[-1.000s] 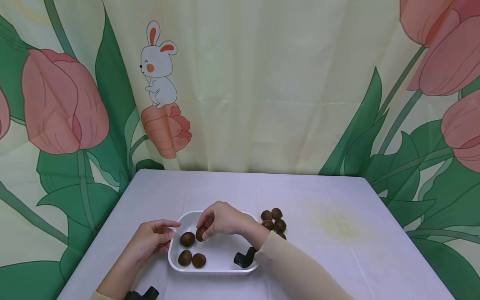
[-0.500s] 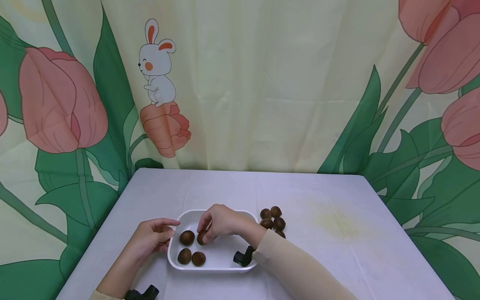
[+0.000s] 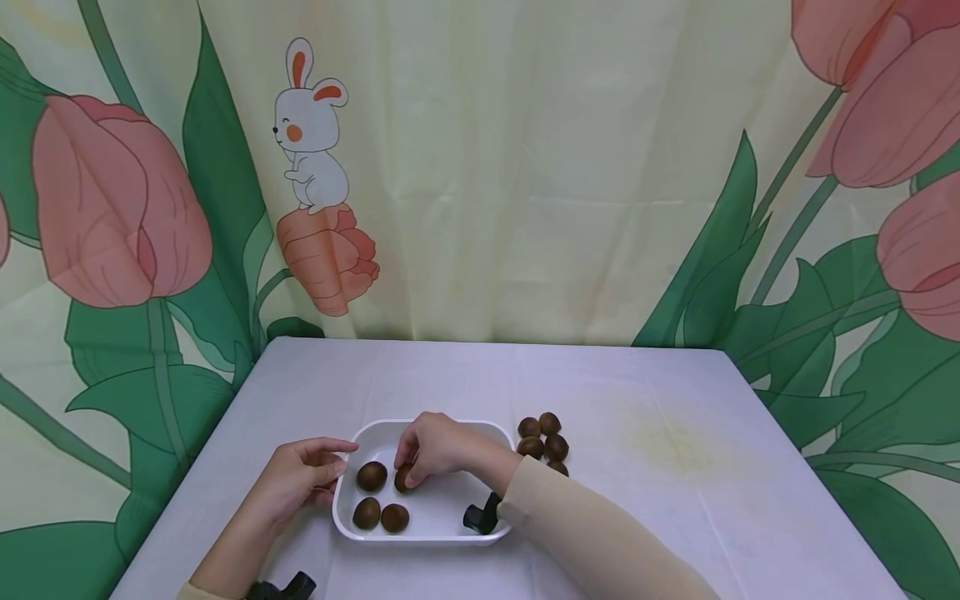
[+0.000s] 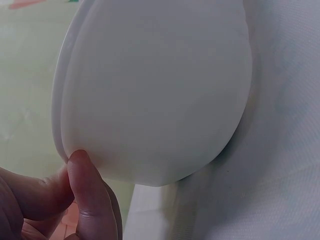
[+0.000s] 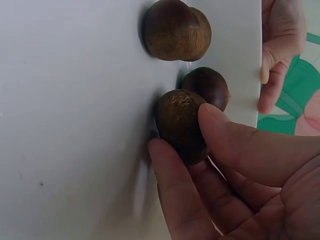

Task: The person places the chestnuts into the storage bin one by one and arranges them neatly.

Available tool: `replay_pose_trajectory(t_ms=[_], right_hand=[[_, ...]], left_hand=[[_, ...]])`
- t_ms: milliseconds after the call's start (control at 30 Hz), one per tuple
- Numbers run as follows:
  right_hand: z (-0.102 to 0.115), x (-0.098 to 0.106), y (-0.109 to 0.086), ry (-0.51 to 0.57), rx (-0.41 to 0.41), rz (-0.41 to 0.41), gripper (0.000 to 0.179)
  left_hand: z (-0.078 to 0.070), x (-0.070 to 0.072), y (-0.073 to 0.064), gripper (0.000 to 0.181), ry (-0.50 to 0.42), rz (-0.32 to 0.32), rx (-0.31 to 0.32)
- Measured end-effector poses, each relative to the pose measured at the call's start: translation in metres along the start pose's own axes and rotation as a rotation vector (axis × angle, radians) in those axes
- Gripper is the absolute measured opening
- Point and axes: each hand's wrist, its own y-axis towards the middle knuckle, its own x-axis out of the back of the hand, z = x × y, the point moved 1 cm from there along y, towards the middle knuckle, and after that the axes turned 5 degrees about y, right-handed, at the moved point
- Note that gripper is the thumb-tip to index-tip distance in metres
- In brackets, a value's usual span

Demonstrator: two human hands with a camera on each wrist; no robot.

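A white tray (image 3: pixel 450 529) lies on the table with several brown chestnuts in its left half. At its left end, my left hand (image 3: pixel 300 477) holds the edge: the thumb (image 4: pixel 87 185) lies against the outer wall and the index finger reaches the rim. My right hand (image 3: pixel 438 448) reaches over the tray and pinches a chestnut (image 5: pixel 180 120) between thumb and fingertips, low over the tray floor. Just beyond it is another chestnut (image 3: pixel 372 477). Two more, a chestnut (image 3: pixel 367 513) and a chestnut (image 3: pixel 395 518), sit side by side near the front wall.
On the table to the right of the tray is a group of several chestnuts (image 3: pixel 556 447), partly behind the right forearm. A black wrist mount (image 3: pixel 482 515) on the right arm overlaps the tray. Behind the table (image 3: pixel 637 533) hangs a printed curtain (image 3: pixel 525 167).
My right hand, pinching the chestnut, has come slightly lower and nearer within the tray. The left hand stays at the tray's edge. The whole view has shifted a little.
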Motion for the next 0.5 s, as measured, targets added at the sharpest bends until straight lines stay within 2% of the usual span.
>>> replay_pose_trajectory(t_ms=[233,500], right_hand=[[0.0027,-0.0006,-0.0013,0.001,0.013,0.012,0.022],[0.0029,-0.0007,-0.0023,0.047,0.025,0.022,0.023]], left_hand=[[-0.0006,-0.0008,0.0003,0.032,0.017,-0.026,0.033],[-0.0014,-0.0009,0.0,0.033,0.017,-0.027,0.035]])
